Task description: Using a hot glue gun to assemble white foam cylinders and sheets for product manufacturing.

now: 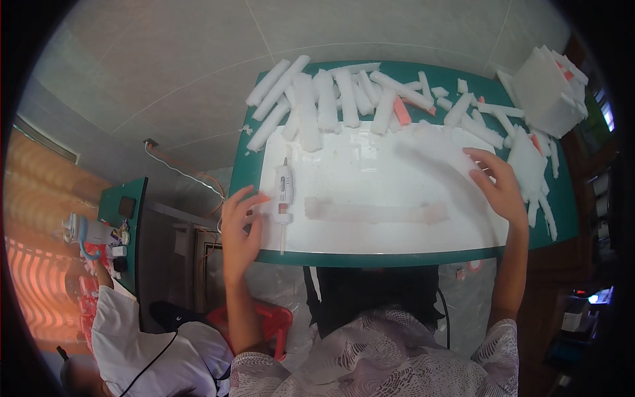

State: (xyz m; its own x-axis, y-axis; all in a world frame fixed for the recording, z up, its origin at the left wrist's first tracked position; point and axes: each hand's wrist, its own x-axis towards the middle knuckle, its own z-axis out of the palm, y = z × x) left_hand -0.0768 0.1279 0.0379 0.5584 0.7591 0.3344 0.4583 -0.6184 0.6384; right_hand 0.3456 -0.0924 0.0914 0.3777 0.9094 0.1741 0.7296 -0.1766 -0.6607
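Note:
My left hand is at the left edge of a white board, fingers apart. A small orange-pink patch shows at its fingertips; I cannot make out what it is. Just right of it lies a white glue gun, with a glue stick out of its near end. My right hand is over the board's right side, fingers bent and apart; pale surfaces by the fingertips blend together, and no held thing stands out. A thin, translucent whitish strip lies across the board between my hands.
Several white foam strips are heaped along the green table's far edge, with a pink piece among them. A white foam block stands at the far right. Another person sits lower left, beside a second green table.

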